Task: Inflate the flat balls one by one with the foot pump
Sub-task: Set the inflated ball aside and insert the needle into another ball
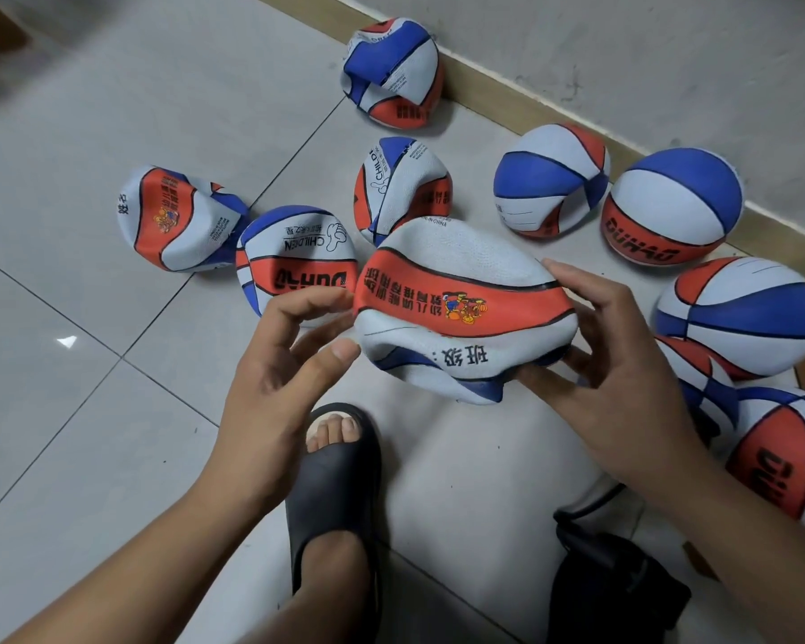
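I hold a flat red, white and blue ball [461, 309] above the floor in front of me. My right hand [609, 337] grips its right side, thumb on top and fingers curled underneath. The curved fingers of my left hand [289, 355] reach to the ball's left edge, and index tip and thumb tip touch it. The black foot pump [614, 592] lies on the floor at the bottom right, partly hidden by my right forearm, with its hose [591, 504] curving up beside it. Several other flat balls [177, 220] lie on the tiles to the left and behind.
Rounder, fuller balls [670, 206] sit at the right along the wall's skirting [484, 81]. One crumpled ball [391, 72] lies against that skirting farther back. My foot in a black slipper [335, 481] stands on the tiled floor [89, 388] below the held ball.
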### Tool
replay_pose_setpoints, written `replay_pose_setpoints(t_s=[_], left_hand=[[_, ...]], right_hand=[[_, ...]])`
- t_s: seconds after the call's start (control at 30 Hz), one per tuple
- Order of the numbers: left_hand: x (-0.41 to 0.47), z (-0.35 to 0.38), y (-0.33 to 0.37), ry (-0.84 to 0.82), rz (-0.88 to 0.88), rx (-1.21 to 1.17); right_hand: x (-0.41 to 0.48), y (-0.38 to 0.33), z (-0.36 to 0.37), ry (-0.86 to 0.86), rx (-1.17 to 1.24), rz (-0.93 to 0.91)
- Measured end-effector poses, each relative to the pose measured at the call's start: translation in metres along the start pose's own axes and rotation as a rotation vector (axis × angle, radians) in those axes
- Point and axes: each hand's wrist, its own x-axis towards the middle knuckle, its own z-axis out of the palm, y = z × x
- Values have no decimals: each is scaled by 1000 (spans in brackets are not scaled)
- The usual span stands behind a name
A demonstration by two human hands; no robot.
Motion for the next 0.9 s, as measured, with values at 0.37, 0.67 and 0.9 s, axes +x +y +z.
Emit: replay_pose_setpoints(t_s=[0.37,0.67,0.9], left_hand=[[3,4,3,19,89,-25],[23,-3,3,-118,-232,17],[14,-1,11,-228,-287,17]], right_hand=[[2,9,-3,-15,96,-59],[3,19,-4,-201,314,305],[8,12,6,-114,245,400]])
